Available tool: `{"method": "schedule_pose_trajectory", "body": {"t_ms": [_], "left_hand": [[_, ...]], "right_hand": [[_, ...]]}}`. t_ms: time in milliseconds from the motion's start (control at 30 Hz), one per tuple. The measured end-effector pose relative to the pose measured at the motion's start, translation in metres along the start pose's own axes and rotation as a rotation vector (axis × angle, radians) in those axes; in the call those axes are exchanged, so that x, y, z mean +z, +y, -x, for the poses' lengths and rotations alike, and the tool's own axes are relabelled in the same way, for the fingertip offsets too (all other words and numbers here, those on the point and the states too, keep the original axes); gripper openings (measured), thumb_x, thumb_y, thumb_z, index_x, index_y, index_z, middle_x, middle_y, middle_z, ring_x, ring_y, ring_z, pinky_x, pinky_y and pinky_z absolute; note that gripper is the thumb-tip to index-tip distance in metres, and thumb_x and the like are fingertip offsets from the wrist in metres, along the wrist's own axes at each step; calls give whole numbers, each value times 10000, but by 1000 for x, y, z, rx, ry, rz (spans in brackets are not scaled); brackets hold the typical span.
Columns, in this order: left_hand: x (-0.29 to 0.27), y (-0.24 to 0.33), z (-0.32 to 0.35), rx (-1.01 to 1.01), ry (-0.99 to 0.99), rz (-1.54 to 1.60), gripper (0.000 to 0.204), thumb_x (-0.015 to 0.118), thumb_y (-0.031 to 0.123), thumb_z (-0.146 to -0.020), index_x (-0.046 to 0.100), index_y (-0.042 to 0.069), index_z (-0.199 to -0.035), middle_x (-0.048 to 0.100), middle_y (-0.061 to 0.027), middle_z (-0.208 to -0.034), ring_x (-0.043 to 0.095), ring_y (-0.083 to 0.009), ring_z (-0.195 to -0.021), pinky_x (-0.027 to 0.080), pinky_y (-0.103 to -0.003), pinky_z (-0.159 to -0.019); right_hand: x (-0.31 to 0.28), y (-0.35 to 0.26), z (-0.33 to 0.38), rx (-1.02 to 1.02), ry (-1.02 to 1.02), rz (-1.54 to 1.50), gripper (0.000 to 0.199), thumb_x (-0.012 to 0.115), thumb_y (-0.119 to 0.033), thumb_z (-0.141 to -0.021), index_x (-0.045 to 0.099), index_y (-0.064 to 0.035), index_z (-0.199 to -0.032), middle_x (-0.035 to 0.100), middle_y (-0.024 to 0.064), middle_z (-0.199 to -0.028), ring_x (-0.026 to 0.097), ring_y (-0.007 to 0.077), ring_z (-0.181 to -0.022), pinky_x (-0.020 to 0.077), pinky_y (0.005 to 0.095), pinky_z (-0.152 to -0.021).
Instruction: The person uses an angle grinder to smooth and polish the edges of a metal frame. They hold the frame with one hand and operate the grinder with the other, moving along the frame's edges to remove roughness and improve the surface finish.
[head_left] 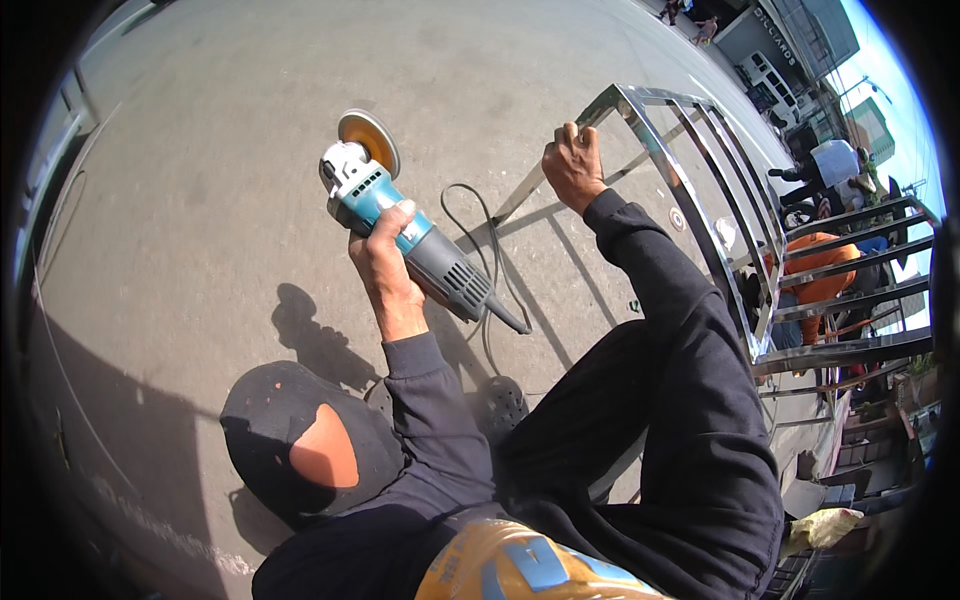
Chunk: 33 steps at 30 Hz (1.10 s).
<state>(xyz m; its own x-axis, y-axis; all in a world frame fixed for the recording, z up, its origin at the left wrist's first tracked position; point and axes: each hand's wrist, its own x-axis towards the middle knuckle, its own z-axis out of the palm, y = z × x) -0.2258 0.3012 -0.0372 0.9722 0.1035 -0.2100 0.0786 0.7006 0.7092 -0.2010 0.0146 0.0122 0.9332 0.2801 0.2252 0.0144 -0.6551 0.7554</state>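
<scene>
My left hand (pixel 385 255) grips a blue and grey angle grinder (pixel 400 225) by its body, lifted above the concrete ground. Its round orange-yellow disc (pixel 368 135) points away from me. A black power cord (pixel 480 250) trails from the grinder's rear down toward my legs. My right hand (pixel 573 165) is closed on the top corner of a shiny stainless steel frame (pixel 690 215) with parallel bars, which stands tilted on the ground to my right. Both arms wear dark long sleeves.
Grey concrete ground (pixel 250 150) spreads ahead and to the left. More steel frames (pixel 860 290) lean at the right, with a person in orange (pixel 825 265) behind them. A yellow glove (pixel 825 525) lies at the lower right. My dark-clad knee (pixel 300 440) is at the bottom left.
</scene>
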Motion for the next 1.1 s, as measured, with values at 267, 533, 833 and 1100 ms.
{"method": "schedule_pose_trajectory", "body": {"t_ms": [267, 533, 833, 1100], "left_hand": [[-4, 0, 0, -3, -15, -28, 519, 759, 223, -710, 552, -82, -1077, 622, -154, -870, 682, -251, -685, 615, -366, -641], [-5, -2, -2, -85, -93, -24, 499, 760, 213, -705, 563, -73, -1064, 634, -143, -844, 672, -234, -657, 601, -354, -618], [-6, 0, -6, -145, -153, -5, 527, 769, 222, -689, 574, -42, -1102, 611, -104, -882, 648, -208, -733, 579, -356, -694], [-6, -15, -19, -234, -118, 16, 536, 761, 228, -731, 536, -56, -1127, 627, -156, -872, 666, -258, -709, 594, -362, -649]], "right_hand": [[-30, 20, -8, 166, 68, 58, 133, 705, -153, -712, 714, -48, -794, 615, 101, -874, 521, 248, -959, 344, 430, -761], [-98, 89, -8, 290, 281, 44, 111, 671, -181, -839, 715, -79, -836, 665, 78, -858, 597, 257, -920, 437, 421, -774], [-120, 68, 41, 298, 94, 58, 164, 708, -216, -845, 719, -62, -902, 677, 110, -878, 614, 262, -913, 458, 439, -789], [-170, 102, 178, 773, 187, -505, 180, 783, -169, -860, 743, -34, -972, 728, 94, -910, 672, 225, -766, 521, 340, -686]]}}
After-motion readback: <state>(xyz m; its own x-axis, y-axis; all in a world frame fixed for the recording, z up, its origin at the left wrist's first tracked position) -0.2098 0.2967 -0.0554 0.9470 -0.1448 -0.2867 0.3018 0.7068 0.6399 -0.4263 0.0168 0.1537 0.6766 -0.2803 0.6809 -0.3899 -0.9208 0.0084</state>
